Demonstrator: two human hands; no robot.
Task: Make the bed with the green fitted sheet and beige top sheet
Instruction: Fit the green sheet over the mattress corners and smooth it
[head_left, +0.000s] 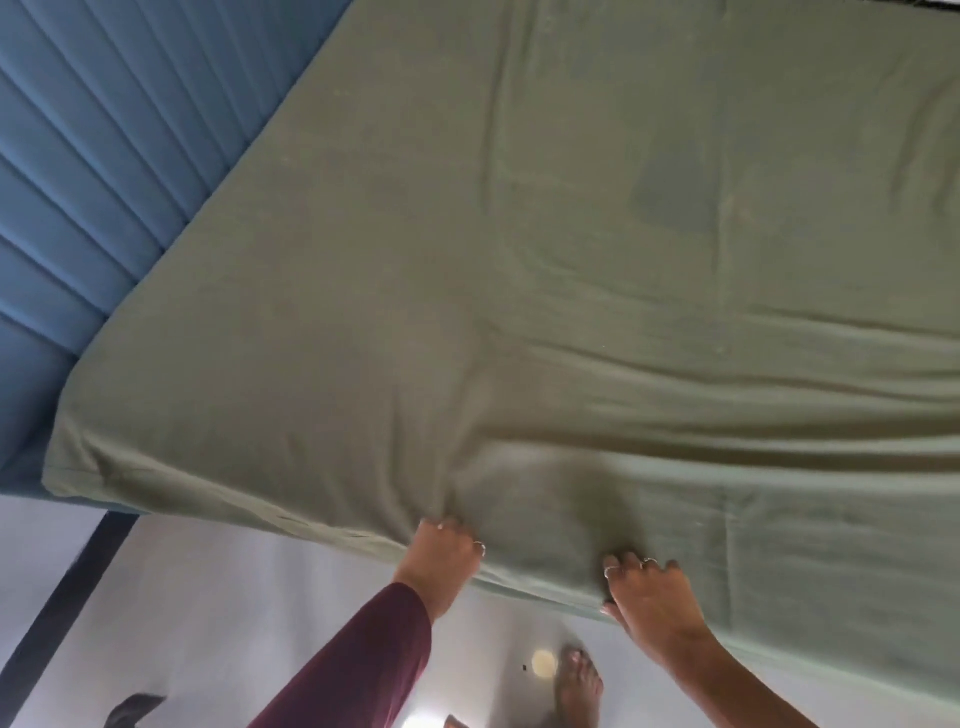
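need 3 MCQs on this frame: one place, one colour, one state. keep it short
1. Where do both hands meet the green sheet?
A. at the near edge of the bed
B. at the headboard
C. mid-bed

2. What colour is the headboard?
A. beige
B. blue
C. white

3. What is the left hand doing?
A. hanging free
B. lying flat on the floor
C. gripping bunched sheet

Key: 1 A, the left hand and right hand are both on the near edge, above the floor. 2 B, the ribbed panel is blue. 3 C, folds in the sheet radiate from its curled fingers.
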